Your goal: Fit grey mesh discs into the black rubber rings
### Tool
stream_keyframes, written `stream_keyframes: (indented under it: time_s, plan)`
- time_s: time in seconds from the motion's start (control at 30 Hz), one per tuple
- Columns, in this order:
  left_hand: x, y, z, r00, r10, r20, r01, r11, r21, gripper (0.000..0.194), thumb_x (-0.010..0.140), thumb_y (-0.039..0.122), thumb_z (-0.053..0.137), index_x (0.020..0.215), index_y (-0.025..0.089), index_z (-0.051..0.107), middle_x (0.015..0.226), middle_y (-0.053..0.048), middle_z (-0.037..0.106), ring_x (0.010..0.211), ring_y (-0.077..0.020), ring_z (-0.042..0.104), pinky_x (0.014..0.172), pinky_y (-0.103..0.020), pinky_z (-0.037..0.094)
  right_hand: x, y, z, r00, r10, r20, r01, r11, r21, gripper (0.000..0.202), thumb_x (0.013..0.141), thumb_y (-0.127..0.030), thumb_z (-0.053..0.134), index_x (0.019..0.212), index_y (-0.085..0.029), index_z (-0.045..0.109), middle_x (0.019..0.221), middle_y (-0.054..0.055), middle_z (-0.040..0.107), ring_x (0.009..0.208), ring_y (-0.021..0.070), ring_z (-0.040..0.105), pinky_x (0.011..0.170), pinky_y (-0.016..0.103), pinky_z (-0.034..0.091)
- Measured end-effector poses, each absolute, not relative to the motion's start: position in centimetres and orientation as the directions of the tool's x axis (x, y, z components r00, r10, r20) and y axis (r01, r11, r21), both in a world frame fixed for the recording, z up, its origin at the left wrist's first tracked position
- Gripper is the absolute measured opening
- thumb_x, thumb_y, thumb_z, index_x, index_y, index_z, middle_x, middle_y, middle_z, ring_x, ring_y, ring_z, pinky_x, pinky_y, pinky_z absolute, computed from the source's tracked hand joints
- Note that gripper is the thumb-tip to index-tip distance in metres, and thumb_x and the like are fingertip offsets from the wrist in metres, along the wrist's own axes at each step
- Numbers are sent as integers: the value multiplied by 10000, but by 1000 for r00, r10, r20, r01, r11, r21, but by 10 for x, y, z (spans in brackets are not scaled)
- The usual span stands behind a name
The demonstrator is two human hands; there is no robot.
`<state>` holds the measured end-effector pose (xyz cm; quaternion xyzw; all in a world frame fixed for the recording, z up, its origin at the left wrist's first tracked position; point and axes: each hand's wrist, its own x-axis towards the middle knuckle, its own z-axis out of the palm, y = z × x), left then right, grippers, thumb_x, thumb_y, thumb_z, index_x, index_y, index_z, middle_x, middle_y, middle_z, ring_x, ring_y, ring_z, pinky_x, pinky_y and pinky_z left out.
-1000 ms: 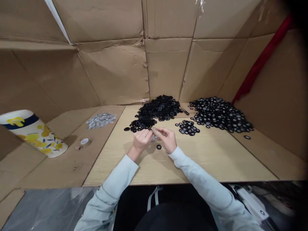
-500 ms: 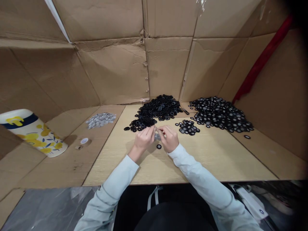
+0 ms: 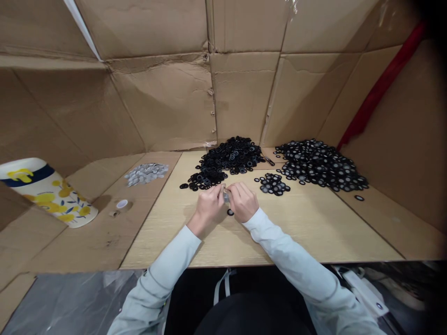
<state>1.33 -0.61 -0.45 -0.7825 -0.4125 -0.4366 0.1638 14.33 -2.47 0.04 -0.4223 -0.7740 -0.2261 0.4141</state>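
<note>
My left hand [image 3: 210, 203] and my right hand [image 3: 243, 201] meet over the middle of the board, fingertips pinched close together. What sits between the fingertips is too small and too covered to make out. Between the hands, some small grey discs [image 3: 226, 197] show on the board, partly hidden by the fingers. Just below them lies one black ring with a pale centre [image 3: 230, 212]. A heap of plain black rings [image 3: 230, 158] rises behind my hands. To the right of my right hand is a small cluster of black rings with grey centres [image 3: 274, 184].
A large pile of grey-centred black rings [image 3: 321, 165] lies at the back right. Grey discs [image 3: 146, 174] are heaped on cardboard at left, near a tape roll [image 3: 122, 204] and a flowered bottle [image 3: 52, 193]. Cardboard walls [image 3: 244, 100] enclose the back and sides.
Both hands stay pinched together at nearly the same spot. The right hand's fingers have curled in slightly, covering more of the grey discs and nearing the single ring.
</note>
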Motion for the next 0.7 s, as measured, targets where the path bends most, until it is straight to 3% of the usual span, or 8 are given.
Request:
stream_keyframes:
  time_s: [0.17, 0.3, 0.4, 0.53, 0.63, 0.7]
  plan:
    - [15, -4, -6, 234, 587, 775, 803, -566, 186, 225, 821, 141, 431, 687, 154, 611, 612, -43, 643, 533, -119, 576, 509, -213, 401, 138, -25, -4, -287, 507, 813, 853, 522, -24, 190, 843, -124, 381, 764, -154, 552, 707, 73, 578, 723, 180, 512, 595, 273, 379]
    - [11, 1, -12, 237, 572, 786, 808, -565, 167, 228, 826, 161, 414, 764, 148, 633, 681, -68, 667, 570, -133, 590, 533, -225, 422, 130, -29, -13, -205, 571, 795, 781, 585, -219, 239, 829, -89, 348, 899, -132, 572, 813, 105, 603, 805, 197, 542, 690, 300, 448]
    - [7, 2, -13, 211, 601, 771, 791, -568, 225, 214, 807, 159, 429, 837, 141, 639, 719, -82, 673, 591, -148, 591, 547, -239, 425, 124, -37, -18, -173, 622, 763, 679, 637, -365, 325, 809, -84, 349, 1072, -115, 538, 953, 135, 584, 911, 208, 550, 798, 333, 475]
    - [8, -1, -7, 58, 723, 689, 657, -547, 519, 188, 795, 216, 469, 763, 160, 646, 659, -38, 647, 561, -129, 549, 548, -232, 411, 119, -45, -15, -183, 684, 706, 582, 654, -482, 426, 785, -105, 390, 1200, -131, 481, 1055, 145, 552, 970, 215, 549, 830, 355, 488]
    - [15, -3, -1, -41, 849, 526, 366, -477, 799, 267, 807, 314, 469, 668, 149, 628, 570, -4, 589, 508, -106, 502, 486, -211, 381, 122, -43, -8, -158, 759, 632, 416, 631, -654, 358, 801, -182, 442, 1147, -170, 532, 1047, 114, 580, 912, 189, 575, 747, 317, 515]
    - [19, -3, 2, -30, 903, 429, 164, -419, 893, 306, 798, 376, 484, 668, 137, 624, 583, -7, 585, 523, -105, 509, 482, -207, 387, 126, -38, -3, -49, 839, 541, 241, 536, -809, 304, 799, -272, 479, 1077, -187, 570, 1006, 91, 604, 848, 176, 592, 638, 282, 522]
